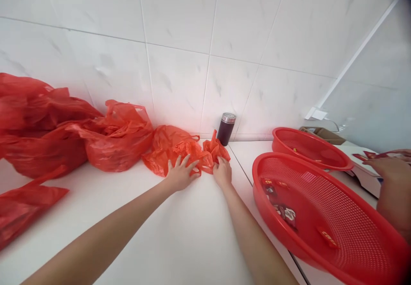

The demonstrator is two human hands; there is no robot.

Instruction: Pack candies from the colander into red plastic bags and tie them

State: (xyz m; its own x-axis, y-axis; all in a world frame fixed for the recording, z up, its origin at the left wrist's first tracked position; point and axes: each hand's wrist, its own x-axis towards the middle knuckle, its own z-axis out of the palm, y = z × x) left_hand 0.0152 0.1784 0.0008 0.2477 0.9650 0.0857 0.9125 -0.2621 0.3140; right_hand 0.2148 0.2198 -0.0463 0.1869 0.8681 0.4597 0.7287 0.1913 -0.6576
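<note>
Fingers (pixel 185 161) of both hands sit on a crumpled red plastic bag (pixel 170 150) at centre of the table (pixel 144 233): left hand (pixel 181 174) spread apart, right hand (pixel 222 172) curled, grip unclear. Red mesh basket (pixel 261 169) lower right; more red bags (pixel 118 143) left.

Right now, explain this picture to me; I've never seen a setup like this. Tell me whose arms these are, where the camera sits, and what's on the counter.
There is no machine here. A person wears one camera on their head, and it looks forward and down at their own bare arms. The left hand lies spread on a crumpled red plastic bag, and the right hand touches the bag too; I cannot tell whether it grips. The white counter also bears more red bags, a dark flask, a red mesh basket and a nearer one holding small red packets. At the right edge, another person's hand holds similar packets.
</note>
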